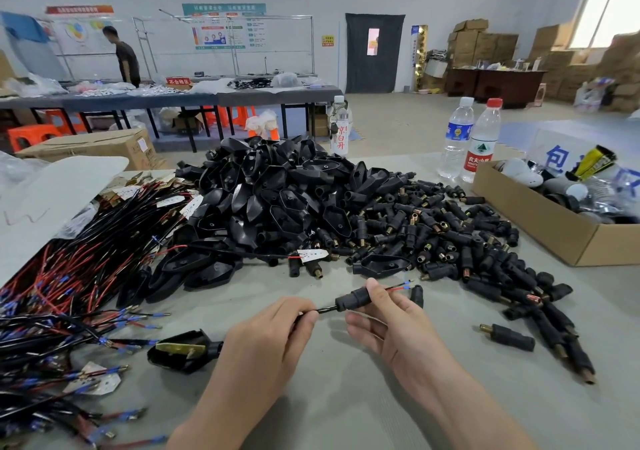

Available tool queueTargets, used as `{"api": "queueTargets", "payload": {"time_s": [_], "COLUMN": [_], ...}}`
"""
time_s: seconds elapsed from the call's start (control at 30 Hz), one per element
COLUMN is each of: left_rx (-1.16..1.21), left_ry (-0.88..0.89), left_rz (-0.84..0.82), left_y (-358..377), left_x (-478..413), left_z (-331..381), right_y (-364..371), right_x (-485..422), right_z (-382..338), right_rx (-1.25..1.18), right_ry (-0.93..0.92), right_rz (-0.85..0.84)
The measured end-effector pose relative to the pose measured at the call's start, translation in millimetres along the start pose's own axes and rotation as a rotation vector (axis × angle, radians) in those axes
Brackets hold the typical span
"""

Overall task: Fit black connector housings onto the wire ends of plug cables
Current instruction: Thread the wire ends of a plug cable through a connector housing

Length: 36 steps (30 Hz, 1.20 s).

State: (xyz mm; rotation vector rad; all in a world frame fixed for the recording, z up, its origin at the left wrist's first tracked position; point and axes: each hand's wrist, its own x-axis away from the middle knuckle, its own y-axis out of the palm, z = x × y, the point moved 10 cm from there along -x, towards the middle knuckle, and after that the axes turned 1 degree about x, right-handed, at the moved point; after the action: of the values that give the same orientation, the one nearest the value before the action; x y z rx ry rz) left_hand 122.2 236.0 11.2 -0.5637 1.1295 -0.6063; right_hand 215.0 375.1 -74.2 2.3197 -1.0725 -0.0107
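1. L hand pinches thin black cable.
2. R hand grips black cylindrical plastic connector housing on cable, 6 o'clock of black parts heap.
3. 2 o'clock: clear bottle, red label "农夫山泉".

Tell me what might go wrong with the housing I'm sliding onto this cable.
1. The thin wire ends poking out past the housing may bend or snag if pushed hard.
2. The left hand only pinches the cable, so it might slip.
3. The right hand works close to the loose pile; a nudge could scatter parts.
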Motion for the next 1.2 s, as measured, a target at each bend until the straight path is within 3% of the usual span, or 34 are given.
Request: {"api": "queueTargets", "payload": {"time_s": [0.8,1.07,1.2], "left_rx": [-0.006,-0.043,-0.073], "left_ry": [0.039,0.041,0.017], "left_rz": [-0.008,-0.014,0.021], "left_y": [6,8,4], "left_x": [2,3,3], "left_z": [4,2,-5], "right_y": [-10,10,2], "right_x": [-5,-3,-4], "right_z": [7,12,0], "right_rx": [0.033,0.083,0.034], "right_ry": [0.040,-0.011,-0.081], "right_rz": [0.055,-0.069,-0.014]}}
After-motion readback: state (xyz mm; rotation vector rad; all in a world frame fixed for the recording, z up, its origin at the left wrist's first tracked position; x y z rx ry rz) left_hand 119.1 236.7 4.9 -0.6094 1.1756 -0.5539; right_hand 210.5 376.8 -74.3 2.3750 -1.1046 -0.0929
